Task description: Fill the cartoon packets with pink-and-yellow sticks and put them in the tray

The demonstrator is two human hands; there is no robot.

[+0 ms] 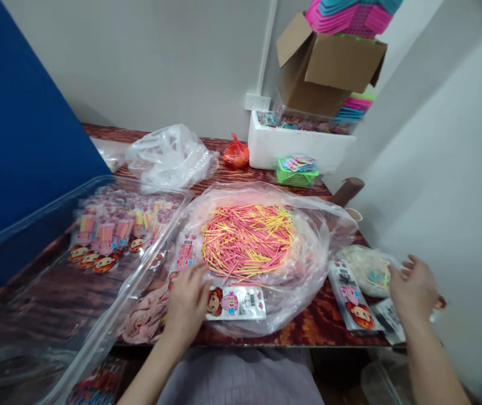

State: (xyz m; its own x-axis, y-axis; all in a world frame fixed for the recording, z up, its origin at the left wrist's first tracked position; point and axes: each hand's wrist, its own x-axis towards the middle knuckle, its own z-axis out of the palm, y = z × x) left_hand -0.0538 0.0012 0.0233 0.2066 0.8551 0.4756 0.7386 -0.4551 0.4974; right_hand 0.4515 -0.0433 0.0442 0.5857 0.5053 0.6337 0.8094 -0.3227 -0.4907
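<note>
Stacked plastic baskets (353,19), ~1 o'clock: tops cut off. L hand (186,304), ~7 o'clock, hides end of foil "Stick" pouch (239,304); grip unclear. R hand (416,287), ~4 o'clock, slightly blurred; contact w/ clear bag (370,270) can't be told. Clear plastic bin (139,275), ~8 o'clock, cropped. Pouch fine print illegible.

Air lies open over the pink and yellow sticks (249,242), though the crumpled plastic bag (308,289) rings them; a bare strip of worktop (315,323) runs between bag and rightmost packets (353,298). The raised rim of the clear tub (116,309) bars the left, the white foam box (295,147) the back, the wall (469,169) the right
</note>
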